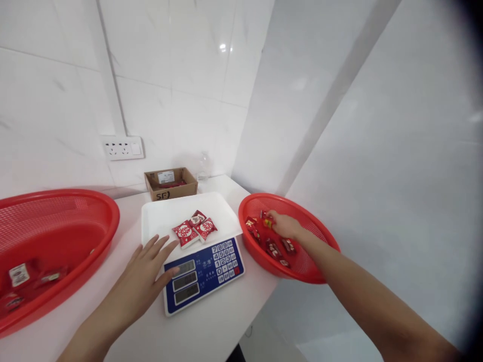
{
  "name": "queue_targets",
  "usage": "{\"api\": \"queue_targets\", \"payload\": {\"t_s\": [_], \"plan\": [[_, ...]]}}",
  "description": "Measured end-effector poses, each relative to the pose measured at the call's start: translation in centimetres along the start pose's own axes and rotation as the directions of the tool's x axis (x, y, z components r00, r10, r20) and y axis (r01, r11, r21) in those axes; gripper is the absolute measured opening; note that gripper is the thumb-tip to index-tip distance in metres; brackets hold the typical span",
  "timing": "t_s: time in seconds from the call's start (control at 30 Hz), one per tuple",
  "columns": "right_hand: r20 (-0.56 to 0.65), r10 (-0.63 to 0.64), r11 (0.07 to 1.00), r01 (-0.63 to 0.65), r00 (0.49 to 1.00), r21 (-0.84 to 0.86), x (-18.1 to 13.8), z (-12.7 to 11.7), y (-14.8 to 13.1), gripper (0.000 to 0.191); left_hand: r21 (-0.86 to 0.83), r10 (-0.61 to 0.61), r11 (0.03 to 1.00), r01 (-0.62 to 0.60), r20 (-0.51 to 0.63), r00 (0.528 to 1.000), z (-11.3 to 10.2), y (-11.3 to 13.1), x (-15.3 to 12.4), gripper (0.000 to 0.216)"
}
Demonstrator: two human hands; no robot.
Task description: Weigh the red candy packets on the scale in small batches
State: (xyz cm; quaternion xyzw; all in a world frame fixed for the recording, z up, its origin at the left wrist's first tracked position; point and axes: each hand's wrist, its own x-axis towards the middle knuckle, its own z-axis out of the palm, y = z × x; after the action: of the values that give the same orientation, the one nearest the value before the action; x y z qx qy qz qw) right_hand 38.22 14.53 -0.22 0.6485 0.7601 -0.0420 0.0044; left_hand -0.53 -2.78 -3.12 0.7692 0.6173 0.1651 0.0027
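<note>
My left hand [150,271] hovers with its fingers spread at the left front of a weighing scale [204,274], thumb near the displays. Nothing is in it. On the scale's white tray [160,213] lie several small red packets [206,229] with white print. My right hand [285,225] reaches into a red plastic basket [302,213] on the right. Its fingers close on a small red-and-yellow packet [267,222], which they partly cover. Other red wrapped packets [276,251] lie on the basket's floor around the hand.
A larger red basket [81,198] at the left holds a few packets, one with a white label [18,275]. Behind the tray, an open cardboard box [171,190] stands against the tiled wall, with a clear bottle [204,163] beside it. The table's edge [251,314] runs below the right basket.
</note>
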Motion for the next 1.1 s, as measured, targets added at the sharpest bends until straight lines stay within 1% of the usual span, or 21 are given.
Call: {"api": "queue_targets", "payload": {"t_s": [0.07,0.13,0.17,0.23,0.3,0.37,0.43,0.53,0.67,0.8,0.87,0.93,1.03,1.1], "plan": [[-0.095,-0.001,0.999,0.005,0.995,0.043,-0.2,-1.6,-0.9,0.043,-0.004,-0.004,1.0,0.005,0.008,1.0,-0.1,0.2,-0.1,0.049],[-0.199,-0.056,0.99,0.081,0.978,0.119,-0.5,-3.1,-2.6,0.046,-0.008,-0.003,1.0,0.003,0.003,1.0,-0.2,0.3,-0.1,0.048],[-0.255,-0.104,0.974,0.151,0.961,0.171,-0.7,-3.7,-3.7,0.048,-0.01,-0.001,1.0,0.001,-0.001,1.0,-0.2,0.3,-0.1,0.048],[-0.389,-0.213,0.883,0.347,0.896,0.315,-1.0,-4.5,-6.3,0.049,-0.013,0.0,1.0,0.0,-0.003,1.0,-0.2,0.3,-0.2,0.048],[-0.46,-0.28,0.796,0.472,0.843,0.38,-1.1,-4.5,-9.1,0.049,-0.017,-0.007,1.0,0.007,0.01,1.0,-0.3,0.4,-0.2,0.048],[-0.461,-0.327,0.756,0.521,0.825,0.396,-0.9,-4.0,-11.6,0.05,-0.02,-0.019,1.0,0.02,0.035,0.999,-0.7,0.6,-0.2,0.048],[-0.434,-0.356,0.748,0.531,0.828,0.398,-0.4,-3.3,-13.5,0.051,-0.021,-0.03,0.999,0.031,0.052,0.998,-1.1,0.8,-0.2,0.047],[-0.396,-0.374,0.746,0.526,0.838,0.409,0.2,-2.3,-15.1,0.05,-0.021,-0.035,0.999,0.036,0.056,0.998,-1.7,1.0,-0.2,0.047],[-0.374,-0.386,0.721,0.529,0.843,0.448,0.3,-1.5,-15.6,0.05,-0.015,-0.031,0.999,0.031,0.052,0.998,-2.2,1.1,-0.2,0.049],[-0.272,-0.469,0.664,0.538,0.84,0.519,-0.8,-1.3,-15.2,0.054,-0.024,-0.031,0.999,0.032,0.05,0.998,-2.6,1.3,-0.3,0.048],[-0.242,-0.475,0.648,0.523,0.846,0.554,-1.7,-1.5,-14.7,0.054,-0.044,-0.037,0.998,0.038,0.036,0.999,-2.9,1.3,-0.4,0.047],[-0.251,-0.427,0.674,0.491,0.869,0.552,-2.7,-2.0,-13.7,0.051,-0.073,-0.069,0.995,0.068,-0.008,0.998,-3.4,1.2,-0.4,0.045],[-0.277,-0.272,0.769,0.381,0.922,0.513,-3.9,-2.7,-11.4,0.043,-0.128,-0.153,0.982,0.138,-0.115,0.982,-4.2,0.9,-0.4,0.042],[-0.288,-0.182,0.806,0.31,0.94,0.503,-4.5,-3.0,-9.4,0.038,-0.154,-0.205,0.971,0.181,-0.164,0.965,-4.8,0.8,-0.4,0.04]]}}
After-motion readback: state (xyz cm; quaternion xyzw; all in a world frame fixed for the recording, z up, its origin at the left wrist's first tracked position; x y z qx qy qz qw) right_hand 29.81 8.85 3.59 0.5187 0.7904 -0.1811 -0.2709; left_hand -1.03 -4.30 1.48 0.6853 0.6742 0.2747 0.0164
